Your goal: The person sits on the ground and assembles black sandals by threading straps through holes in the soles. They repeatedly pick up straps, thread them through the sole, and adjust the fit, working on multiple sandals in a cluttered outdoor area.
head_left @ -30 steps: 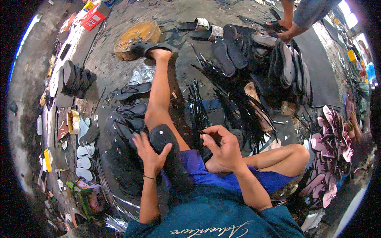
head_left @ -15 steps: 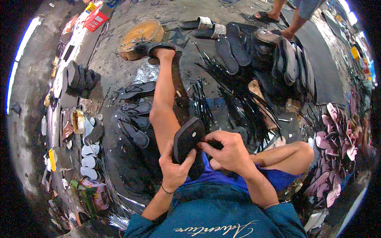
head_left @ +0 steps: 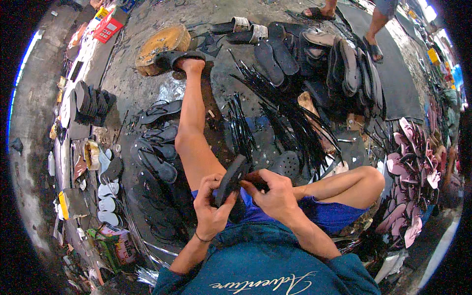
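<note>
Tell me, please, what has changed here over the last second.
The left hand, earlier open at the black sole, now grips it, having brought it rightward and turned it on edge. The right hand, apart from it before, now meets it. Another person's foot has moved right. The wooden block and pink footwear stayed put.

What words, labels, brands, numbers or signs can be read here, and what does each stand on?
Teal shirt: one pale cursive word; wording not copied here.
Green-and-pink pack, lower left: printed lettering, partly legible; not copied.
Red box, upper left: pale marks, too small to read.
White sandal straps, top: dark marks, too small to read.
</note>
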Action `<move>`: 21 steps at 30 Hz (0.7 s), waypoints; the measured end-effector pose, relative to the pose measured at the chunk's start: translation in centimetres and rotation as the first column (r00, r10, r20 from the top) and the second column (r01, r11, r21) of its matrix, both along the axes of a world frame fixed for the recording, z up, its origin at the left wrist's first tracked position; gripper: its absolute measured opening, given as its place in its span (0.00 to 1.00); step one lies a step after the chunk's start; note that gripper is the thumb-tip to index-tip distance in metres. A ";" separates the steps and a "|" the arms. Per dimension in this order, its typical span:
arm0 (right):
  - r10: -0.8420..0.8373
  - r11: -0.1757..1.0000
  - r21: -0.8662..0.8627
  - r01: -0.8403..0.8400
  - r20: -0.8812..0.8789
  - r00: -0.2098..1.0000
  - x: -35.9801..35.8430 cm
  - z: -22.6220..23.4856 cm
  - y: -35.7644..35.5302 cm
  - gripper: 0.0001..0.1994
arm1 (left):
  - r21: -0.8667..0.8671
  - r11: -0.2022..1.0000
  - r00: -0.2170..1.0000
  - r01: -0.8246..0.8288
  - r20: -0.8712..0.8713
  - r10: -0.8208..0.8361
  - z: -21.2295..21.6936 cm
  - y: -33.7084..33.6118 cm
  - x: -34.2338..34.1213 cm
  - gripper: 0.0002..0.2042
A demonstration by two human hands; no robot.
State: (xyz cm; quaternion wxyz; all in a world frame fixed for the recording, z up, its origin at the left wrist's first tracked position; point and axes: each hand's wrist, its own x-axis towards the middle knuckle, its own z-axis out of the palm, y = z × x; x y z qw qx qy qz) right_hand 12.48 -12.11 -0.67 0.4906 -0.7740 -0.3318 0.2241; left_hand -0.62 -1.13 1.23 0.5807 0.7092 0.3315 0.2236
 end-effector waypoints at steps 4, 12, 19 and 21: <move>0.076 0.997 -0.003 -0.076 0.061 0.995 0.0 -0.2 -1.0 0.08 | 0.037 0.997 0.997 0.072 0.007 -0.072 0.6 -0.6 0.5 0.12; 0.066 0.985 -0.147 -0.094 -0.184 0.981 1.3 0.5 -1.8 0.13 | -0.012 0.992 0.992 0.123 0.023 -0.123 -0.7 -0.5 0.1 0.17; 0.292 0.955 0.024 -0.296 0.096 0.952 2.6 -0.3 -3.9 0.14 | 0.099 0.982 0.986 0.158 0.041 -0.163 -0.1 -1.2 0.9 0.20; 0.263 0.965 -0.020 -0.262 0.117 0.958 2.2 -1.2 -4.9 0.19 | 0.168 0.967 0.979 0.190 0.037 -0.198 1.0 -2.1 1.0 0.21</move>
